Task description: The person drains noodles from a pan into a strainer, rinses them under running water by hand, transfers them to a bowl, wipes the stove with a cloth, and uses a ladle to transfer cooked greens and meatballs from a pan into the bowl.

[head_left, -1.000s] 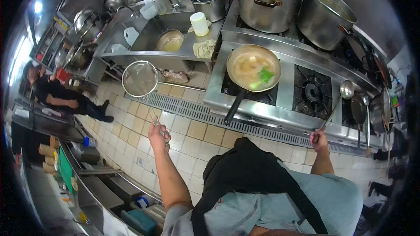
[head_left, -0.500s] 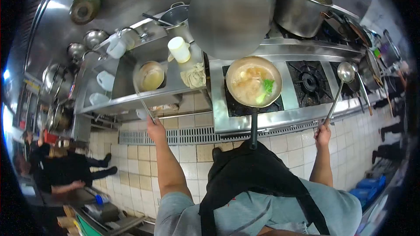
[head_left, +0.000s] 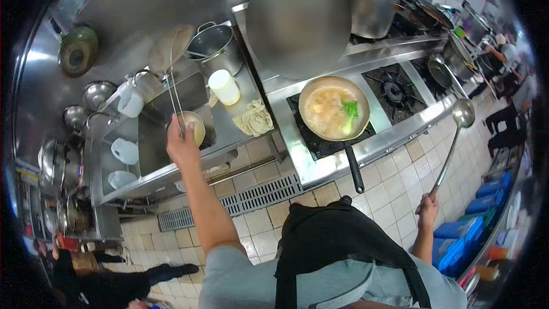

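Observation:
My left hand (head_left: 183,144) is closed round the long wire handle of a round mesh strainer (head_left: 171,48), which is raised over the far side of the sink. Partly behind that hand, a pan with yellowish liquid (head_left: 198,130) sits in the sink area. My right hand (head_left: 426,210) grips the end of a long steel ladle (head_left: 464,113), its bowl out past the stove's front edge. Between my hands, a frying pan (head_left: 363,127) rests on the near left burner. In it are bubbling pale broth and a green leafy vegetable (head_left: 350,111).
Beside the sink stand a white tub (head_left: 224,87), a crumpled cloth (head_left: 253,119) and a deep pot (head_left: 214,51). A large stockpot (head_left: 372,8) is at the back. The frying pan's handle (head_left: 354,170) juts over the floor. Another person (head_left: 114,280) is at lower left.
My left hand has moved up and left, lifting the strainer away from the sink pan. My right hand and the ladle have shifted down in view. The whole view has turned.

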A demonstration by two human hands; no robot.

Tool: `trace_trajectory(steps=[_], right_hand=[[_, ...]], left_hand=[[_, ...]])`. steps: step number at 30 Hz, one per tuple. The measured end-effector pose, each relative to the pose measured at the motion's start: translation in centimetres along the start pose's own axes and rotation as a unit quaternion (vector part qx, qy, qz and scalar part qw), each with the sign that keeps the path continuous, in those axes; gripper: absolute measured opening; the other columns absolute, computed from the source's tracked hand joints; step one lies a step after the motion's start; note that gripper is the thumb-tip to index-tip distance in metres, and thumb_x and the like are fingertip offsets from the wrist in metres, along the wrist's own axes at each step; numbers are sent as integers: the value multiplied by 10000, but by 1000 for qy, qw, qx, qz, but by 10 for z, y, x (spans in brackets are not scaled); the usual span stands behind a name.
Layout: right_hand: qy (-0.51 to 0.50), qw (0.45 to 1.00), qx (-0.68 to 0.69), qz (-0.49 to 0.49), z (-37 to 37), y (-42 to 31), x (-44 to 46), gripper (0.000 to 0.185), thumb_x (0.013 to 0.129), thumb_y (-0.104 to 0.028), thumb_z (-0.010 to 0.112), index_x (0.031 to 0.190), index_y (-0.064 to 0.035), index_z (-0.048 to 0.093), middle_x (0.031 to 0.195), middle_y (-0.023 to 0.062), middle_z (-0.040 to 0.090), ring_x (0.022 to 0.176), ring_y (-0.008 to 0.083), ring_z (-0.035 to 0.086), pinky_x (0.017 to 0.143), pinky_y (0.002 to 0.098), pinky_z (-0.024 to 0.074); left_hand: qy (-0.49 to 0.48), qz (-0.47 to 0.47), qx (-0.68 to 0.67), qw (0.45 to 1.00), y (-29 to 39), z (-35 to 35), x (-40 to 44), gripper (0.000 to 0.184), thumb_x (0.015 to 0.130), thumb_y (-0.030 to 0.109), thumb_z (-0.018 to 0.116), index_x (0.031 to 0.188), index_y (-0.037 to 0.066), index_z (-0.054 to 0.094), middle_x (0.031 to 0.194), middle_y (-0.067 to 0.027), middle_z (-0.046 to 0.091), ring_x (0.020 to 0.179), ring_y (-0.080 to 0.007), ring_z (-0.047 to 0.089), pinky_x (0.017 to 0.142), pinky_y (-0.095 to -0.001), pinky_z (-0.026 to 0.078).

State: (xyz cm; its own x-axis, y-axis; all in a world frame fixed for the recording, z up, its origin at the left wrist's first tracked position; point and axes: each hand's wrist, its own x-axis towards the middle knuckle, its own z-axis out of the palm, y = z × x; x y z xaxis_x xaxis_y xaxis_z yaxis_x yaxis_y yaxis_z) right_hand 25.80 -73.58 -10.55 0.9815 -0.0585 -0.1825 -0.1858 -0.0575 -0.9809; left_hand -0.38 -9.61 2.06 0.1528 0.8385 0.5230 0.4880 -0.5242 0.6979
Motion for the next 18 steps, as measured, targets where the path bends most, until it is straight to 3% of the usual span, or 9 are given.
trace_trajectory(steps=[1,3,7,9,11,13,15,16,18], right_hand=[[2,1000,-18,-13,2,-8,-5,106,847,-117,570,848,-58,483,604,-2,430,387,89,393,331,237,362],[16,999,-38,-24,9,-18,-18,119,850,-111,582,881,-57,480,627,0,442,402,83,397,339,231,363],[111,966,-162,-167,18,-25,-39,283,859,-83,630,1079,-51,454,822,24,502,578,87,494,467,213,444],[56,977,-86,-188,53,-73,-67,329,875,-107,612,1146,-39,438,854,34,522,635,106,538,515,228,481],[-17,995,51,-80,70,-103,-80,394,891,-124,585,1235,-34,414,867,45,538,587,107,547,490,237,487],[-91,993,-7,-73,74,-109,-80,465,903,-120,550,1325,-37,374,822,43,539,504,101,521,439,235,464],[-121,992,5,-41,95,-116,-87,507,891,-69,510,1377,-42,369,676,8,503,443,88,476,378,229,407],[-145,989,0,-15,103,-121,-92,517,885,-67,513,1381,-40,372,661,2,495,434,90,473,374,231,404],[-193,981,-22,28,115,-123,-99,539,872,-58,523,1390,-37,374,639,-6,481,418,94,467,371,233,401]], left_hand=[[-12,56,53,997,8,4,20,500,823,129,676,1282,1,527,948,-129,668,856,-201,615,787,-316,476],[-73,18,9,997,20,22,57,537,804,149,689,1292,2,520,850,-120,653,746,-199,618,687,-310,487],[-200,-188,-155,949,8,72,123,638,826,96,653,1388,12,365,783,-75,611,533,-128,541,459,-269,422],[-253,-226,-256,905,14,76,145,635,847,83,639,1387,20,310,816,-58,617,561,-133,544,471,-240,434],[-263,-243,-339,870,5,88,165,628,858,68,627,1387,23,291,892,-85,611,615,-167,582,499,-252,469],[-259,-262,-423,828,8,93,164,622,869,54,615,1386,25,271,968,-112,605,669,-200,621,527,-264,504],[-179,-248,-485,819,15,94,150,625,884,17,579,1395,8,219,1121,-191,542,813,-307,658,629,-316,563],[-192,-229,-508,808,6,97,149,662,891,-31,533,1424,4,142,1225,-241,458,935,-396,639,761,-376,575],[-188,-223,-520,803,3,96,138,673,894,-34,526,1431,-1,122,1230,-247,458,973,-398,625,793,-389,567]])
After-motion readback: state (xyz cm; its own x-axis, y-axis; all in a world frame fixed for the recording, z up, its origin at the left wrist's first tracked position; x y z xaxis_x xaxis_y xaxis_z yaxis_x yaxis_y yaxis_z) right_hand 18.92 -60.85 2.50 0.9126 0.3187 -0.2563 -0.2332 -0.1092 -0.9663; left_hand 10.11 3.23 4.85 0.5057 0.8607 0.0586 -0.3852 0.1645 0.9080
